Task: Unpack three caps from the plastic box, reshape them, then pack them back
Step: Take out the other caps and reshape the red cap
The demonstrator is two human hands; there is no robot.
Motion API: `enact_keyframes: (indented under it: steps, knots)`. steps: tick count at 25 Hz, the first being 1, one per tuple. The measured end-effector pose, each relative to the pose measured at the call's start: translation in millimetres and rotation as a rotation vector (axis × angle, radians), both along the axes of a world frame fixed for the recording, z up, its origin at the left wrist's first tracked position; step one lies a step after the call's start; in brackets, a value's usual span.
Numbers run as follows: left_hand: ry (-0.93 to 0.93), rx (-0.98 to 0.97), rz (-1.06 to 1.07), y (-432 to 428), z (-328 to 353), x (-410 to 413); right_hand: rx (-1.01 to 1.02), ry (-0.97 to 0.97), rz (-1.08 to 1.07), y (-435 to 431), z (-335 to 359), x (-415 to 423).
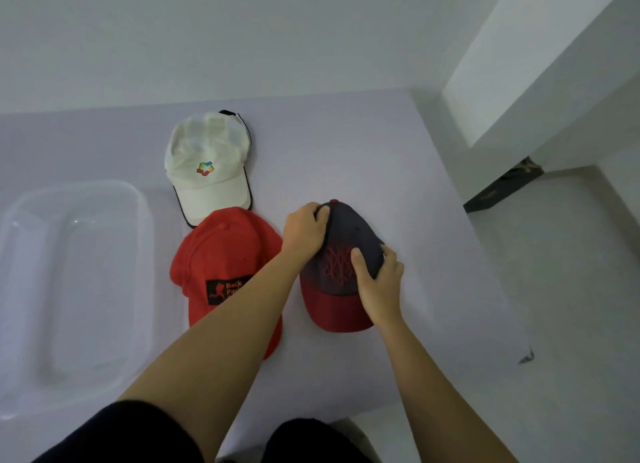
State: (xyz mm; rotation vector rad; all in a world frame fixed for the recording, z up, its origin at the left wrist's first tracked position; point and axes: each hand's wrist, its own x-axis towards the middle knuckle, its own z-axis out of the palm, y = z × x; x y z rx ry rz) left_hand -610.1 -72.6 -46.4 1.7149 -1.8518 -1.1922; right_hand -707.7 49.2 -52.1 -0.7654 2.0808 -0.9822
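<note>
A pale lilac table (398, 158) carries three caps and a clear, rounded rectangular plastic box (74, 289), which sits at the left side with nothing visible inside. The dark navy cap with a red brim and red embroidered front (341, 255) lies right of centre, brim toward the person. The left hand (304, 232) curls over the crown's far left side, its grip closed on the fabric, while the right hand (379, 282) grips the crown's near right side, thumb pressed on the embroidery. Just left, under the left forearm, lies a red fabric cap with a black printed patch (221, 255). Beyond it rests a white cap with dark piping and a small multicoloured logo (207, 165), its brim overlapping the red cap's crown.
</note>
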Motion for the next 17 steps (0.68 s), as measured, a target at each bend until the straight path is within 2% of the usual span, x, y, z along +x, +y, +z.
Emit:
enact_keyframes:
  steps: [9, 11, 13, 15, 17]
  knots:
    - [0.09, 0.002, 0.043, 20, -18, -3, 0.03, 0.23, 0.066, 3, -37, -24]
    - [0.128, -0.075, 0.087, 21, -2, 11, -0.066, 0.28, 0.032, -1, -30, -19]
    - [0.147, -0.197, 0.141, 23, 15, 37, -0.253, 0.308, 0.02, -10, -15, -5]
    - [0.135, -0.29, 0.242, 26, 26, 72, -0.435, 0.338, 0.072, -24, 0, 19]
    - [0.104, -0.297, 0.364, 29, 28, 105, -0.497, 0.302, 0.198, -34, 7, 45]
